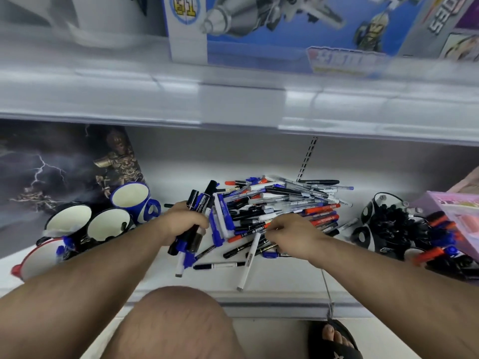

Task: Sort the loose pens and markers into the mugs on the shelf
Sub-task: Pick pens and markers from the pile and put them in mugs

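The left hand's (pixel 185 220) fingers are curled round a fistful of blue and black plastic markers (pixel 193 229). The right hand's (pixel 291 233) fingers pinch a slim white pen (pixel 248 260) at the near edge of the loose pile of red, blue and black pens (pixel 282 203) on the white shelf (pixel 285 281) — print too blurred to read. Enamel mugs (pixel 129 196) stand left, black mugs (pixel 388 224) full of markers right.

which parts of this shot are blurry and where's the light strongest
Head view: the toy box and upper shelf edge are smeared with blur, the edges bow from the wide lens; the pen pile and both hands, left and right, stay fairly sharp; light is brightest on the shelf wall behind the pile.
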{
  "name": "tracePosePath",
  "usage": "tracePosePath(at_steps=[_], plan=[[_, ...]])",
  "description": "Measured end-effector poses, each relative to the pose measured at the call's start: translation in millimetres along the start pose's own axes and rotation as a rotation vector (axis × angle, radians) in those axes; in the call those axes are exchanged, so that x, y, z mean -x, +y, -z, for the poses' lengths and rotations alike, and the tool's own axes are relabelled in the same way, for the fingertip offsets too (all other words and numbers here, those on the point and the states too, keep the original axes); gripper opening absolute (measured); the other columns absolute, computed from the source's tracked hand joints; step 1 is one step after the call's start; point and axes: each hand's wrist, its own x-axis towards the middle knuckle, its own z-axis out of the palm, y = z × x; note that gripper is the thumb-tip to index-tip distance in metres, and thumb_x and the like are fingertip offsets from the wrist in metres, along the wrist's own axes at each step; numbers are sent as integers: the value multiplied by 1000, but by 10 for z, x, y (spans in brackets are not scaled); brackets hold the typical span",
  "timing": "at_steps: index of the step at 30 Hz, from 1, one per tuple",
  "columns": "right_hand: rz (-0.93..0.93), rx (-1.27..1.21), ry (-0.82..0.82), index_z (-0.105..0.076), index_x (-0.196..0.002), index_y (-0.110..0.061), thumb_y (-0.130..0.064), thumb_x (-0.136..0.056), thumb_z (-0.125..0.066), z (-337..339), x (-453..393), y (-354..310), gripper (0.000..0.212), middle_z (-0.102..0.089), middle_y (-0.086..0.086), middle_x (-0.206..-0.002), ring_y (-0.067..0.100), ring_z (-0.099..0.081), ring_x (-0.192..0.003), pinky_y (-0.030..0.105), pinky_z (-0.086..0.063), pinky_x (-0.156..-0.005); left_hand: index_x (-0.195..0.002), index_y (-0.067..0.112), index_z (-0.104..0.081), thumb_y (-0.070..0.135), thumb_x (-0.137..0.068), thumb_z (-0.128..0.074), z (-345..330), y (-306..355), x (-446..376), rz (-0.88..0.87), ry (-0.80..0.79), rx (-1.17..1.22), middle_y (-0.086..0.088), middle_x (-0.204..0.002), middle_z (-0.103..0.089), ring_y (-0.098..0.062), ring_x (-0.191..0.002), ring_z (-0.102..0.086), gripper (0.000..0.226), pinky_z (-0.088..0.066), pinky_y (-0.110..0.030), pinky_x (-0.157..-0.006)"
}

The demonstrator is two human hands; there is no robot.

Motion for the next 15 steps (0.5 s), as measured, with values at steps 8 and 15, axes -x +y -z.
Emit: tracePosePath(at_steps=[8,15], plan=[[181,-128,121,-67,-87,-22,-19,-91,-59,455,455,-442,9,-67,-4,-87,15,-64,-78,30,-51,-67,-86,0,-65,-8,-80,-65,-244,1059,520,-174,-179,-40,-18,-77,-66,-25,-65,-65,10,-56,-32,-60],[35,-254,-229,-54,-105,-31,-57,-95,-50,762,1031,-501,28,-67,11,-94,25,-69,-77,33,-55,-61,-82,8,-64,12,-86,-58,-893,1280,1056,-70,-291,340,-11,-73,-59,-22,-62,-58,8,-50,-27,-58]])
